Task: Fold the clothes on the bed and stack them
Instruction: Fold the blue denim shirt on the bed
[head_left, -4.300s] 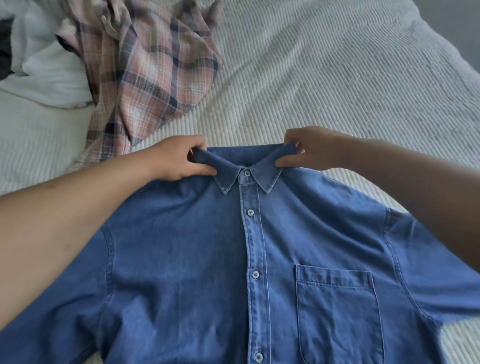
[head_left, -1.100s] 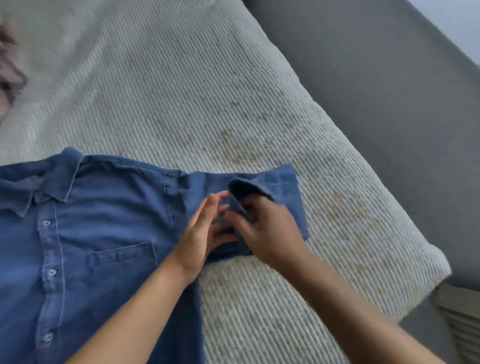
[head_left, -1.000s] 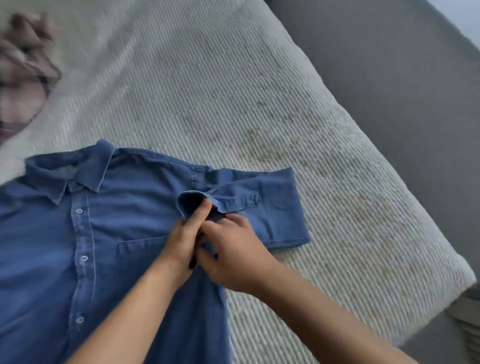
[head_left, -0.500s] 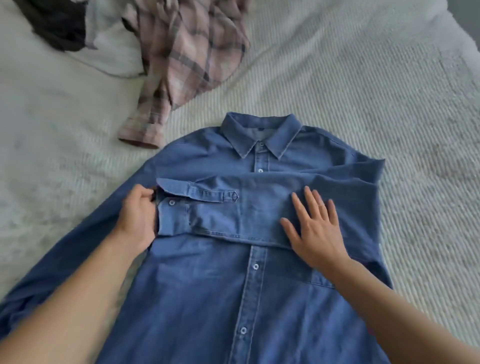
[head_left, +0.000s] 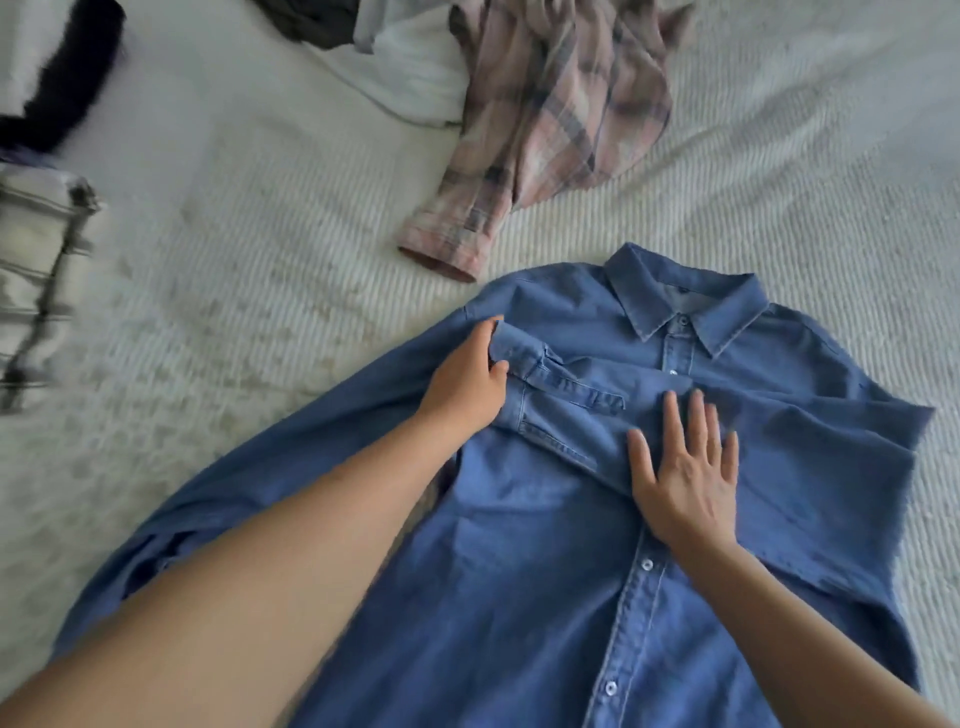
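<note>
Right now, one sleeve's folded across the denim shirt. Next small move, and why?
Probably let go of the cuff and fold the other sleeve across. The left hand pinches the cuff at the chest, the right hand lies flat on the folded sleeve, and the other sleeve lies spread out on the bed.

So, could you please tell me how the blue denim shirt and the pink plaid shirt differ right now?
The denim shirt is plain blue and spread flat, buttoned, one sleeve folded across its chest; the plaid shirt is pink checked and lies crumpled. The left hand and right hand touch only the denim. Both are collared-style shirts on the bed.
</note>
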